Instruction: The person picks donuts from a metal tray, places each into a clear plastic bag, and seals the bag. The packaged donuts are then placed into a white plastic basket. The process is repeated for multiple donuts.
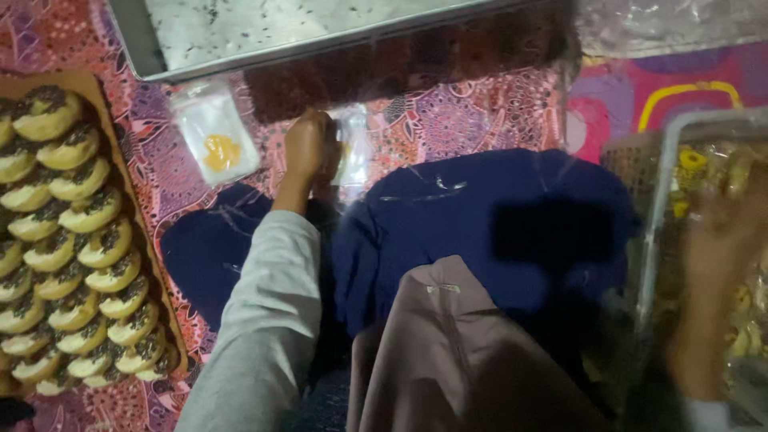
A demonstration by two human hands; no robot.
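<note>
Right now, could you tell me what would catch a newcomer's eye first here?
Probably the rows of pale round pastries with dark topping, packed on a tray along the left edge. Next, the left hand at centre, touching a clear plastic packet on the patterned cloth. The blurred right hand reaches into a basket at right.

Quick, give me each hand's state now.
Left hand: closed on a clear plastic bag.
Right hand: blurred at the plastic container; grip cannot be told.

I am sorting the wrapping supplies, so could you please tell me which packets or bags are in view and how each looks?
Small clear packet: on the patterned cloth beside the metal tray, squarish, yellow patch inside.
Clear bag: under the left hand, see-through.
Plastic basket: far right by the blurred right hand, holding clear-wrapped yellowish goods.
</note>
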